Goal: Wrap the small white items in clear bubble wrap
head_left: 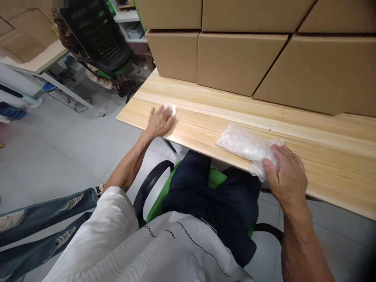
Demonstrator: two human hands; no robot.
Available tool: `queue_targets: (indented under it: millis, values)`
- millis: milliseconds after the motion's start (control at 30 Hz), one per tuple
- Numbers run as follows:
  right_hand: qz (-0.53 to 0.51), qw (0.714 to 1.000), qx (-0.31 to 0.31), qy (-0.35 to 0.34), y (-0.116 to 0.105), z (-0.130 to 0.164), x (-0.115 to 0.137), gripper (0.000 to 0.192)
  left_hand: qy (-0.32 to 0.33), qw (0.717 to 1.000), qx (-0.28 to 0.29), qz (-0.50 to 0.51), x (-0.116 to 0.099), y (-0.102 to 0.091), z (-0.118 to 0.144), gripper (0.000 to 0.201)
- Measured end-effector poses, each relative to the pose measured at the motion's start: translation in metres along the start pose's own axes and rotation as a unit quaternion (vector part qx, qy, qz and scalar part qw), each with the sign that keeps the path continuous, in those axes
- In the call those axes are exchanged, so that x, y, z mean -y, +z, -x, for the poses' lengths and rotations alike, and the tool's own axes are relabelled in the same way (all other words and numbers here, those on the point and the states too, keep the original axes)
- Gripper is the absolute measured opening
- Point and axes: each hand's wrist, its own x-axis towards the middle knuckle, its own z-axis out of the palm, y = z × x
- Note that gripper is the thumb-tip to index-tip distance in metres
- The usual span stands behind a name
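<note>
Near the left end of the wooden table, my left hand [161,121] rests on the top with its fingers over a small white piece [174,110] that looks like crumpled tissue. The hand covers most of that piece. To the right, a clear bubble-wrap bundle [245,145] lies close to the table's front edge. My right hand [289,172] grips its right end, thumb on the near side and fingers over the top. Part of the wrap hangs over the edge. What the wrap contains, if anything, cannot be made out.
Brown cardboard boxes [241,58] are stacked along the back of the wooden table [199,113]. I sit on a green chair [217,178] with black armrests. Another person's legs in ripped jeans [49,211] are at my left. A dark office chair [96,35] stands beyond the table's left end.
</note>
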Motion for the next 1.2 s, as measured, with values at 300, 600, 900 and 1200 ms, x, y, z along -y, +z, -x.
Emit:
queue_targets:
  millis: [300,600,900,1200]
  values:
    - [0.0,1.0,0.006,-0.001,0.0,0.001,0.0,0.062,-0.03,0.999,-0.013,-0.019,0.011,-0.004,-0.004,0.059]
    - [-0.003,1.0,0.001,-0.006,-0.001,0.0,0.002,0.065,-0.048,0.998,-0.013,-0.033,0.02,-0.008,-0.004,0.059]
    - [0.001,1.0,-0.002,-0.006,-0.001,0.001,0.001,0.063,-0.031,0.999,-0.018,-0.027,0.018,-0.007,-0.004,0.059]
    - [0.004,1.0,0.006,0.001,-0.002,0.0,0.002,0.064,-0.037,0.999,-0.013,-0.03,0.026,-0.005,-0.006,0.062]
